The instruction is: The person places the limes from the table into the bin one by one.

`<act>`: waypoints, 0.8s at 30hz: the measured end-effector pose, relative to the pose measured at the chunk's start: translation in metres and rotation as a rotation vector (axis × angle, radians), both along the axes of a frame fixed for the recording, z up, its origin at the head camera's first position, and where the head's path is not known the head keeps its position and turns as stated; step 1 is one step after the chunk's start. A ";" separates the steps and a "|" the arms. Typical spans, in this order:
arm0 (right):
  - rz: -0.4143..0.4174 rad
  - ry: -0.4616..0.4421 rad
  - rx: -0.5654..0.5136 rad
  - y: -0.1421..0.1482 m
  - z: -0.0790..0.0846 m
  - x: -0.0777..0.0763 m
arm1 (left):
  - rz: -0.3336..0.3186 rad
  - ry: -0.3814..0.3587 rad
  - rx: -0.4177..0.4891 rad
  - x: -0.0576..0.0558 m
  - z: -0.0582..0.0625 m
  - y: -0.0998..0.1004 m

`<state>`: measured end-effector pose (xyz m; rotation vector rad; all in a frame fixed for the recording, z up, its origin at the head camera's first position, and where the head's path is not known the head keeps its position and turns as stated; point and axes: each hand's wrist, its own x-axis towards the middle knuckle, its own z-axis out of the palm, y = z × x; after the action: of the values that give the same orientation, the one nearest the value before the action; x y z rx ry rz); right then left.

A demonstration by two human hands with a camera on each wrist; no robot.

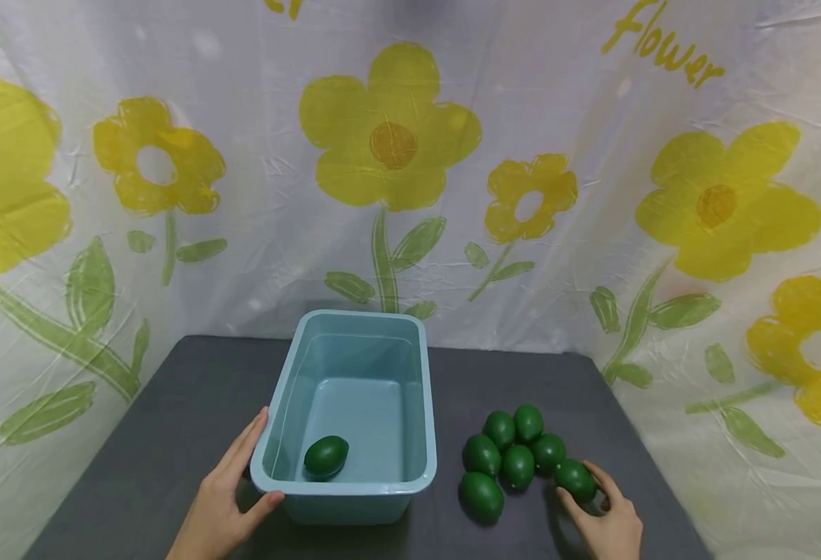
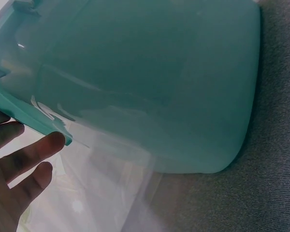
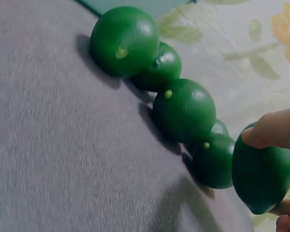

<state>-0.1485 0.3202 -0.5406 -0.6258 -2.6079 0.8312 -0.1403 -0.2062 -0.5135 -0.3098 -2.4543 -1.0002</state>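
Note:
A light blue plastic basin (image 1: 420, 435) stands on the dark table, with one green lime (image 1: 326, 456) lying inside near its front left. My left hand (image 1: 224, 498) touches the basin at its front left corner, fingers along the outer left side and thumb by the front rim. The left wrist view has those fingers against the rim of the basin (image 2: 159, 87). My right hand (image 1: 609, 517) pinches a lime (image 1: 576, 481) between thumb and fingers. In the right wrist view that held lime (image 3: 261, 174) looks raised off the table.
Several other limes (image 1: 517, 467) lie in a cluster on the table between the basin and my right hand. The dark grey table (image 1: 494, 381) is enclosed behind and at the sides by a white curtain (image 1: 256, 257) printed with yellow flowers.

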 end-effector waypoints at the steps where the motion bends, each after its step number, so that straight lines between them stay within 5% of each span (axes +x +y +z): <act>1: -0.002 -0.001 -0.010 -0.001 0.000 0.000 | 0.003 -0.002 -0.003 0.000 0.000 0.000; 24: -0.002 0.028 -0.236 -0.023 0.005 -0.006 | -0.009 0.024 -0.002 -0.002 -0.003 -0.001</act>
<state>-0.1543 0.2977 -0.5360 -0.6737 -2.5035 1.1498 -0.1423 -0.2074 -0.5169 -0.3323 -2.4352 -0.9924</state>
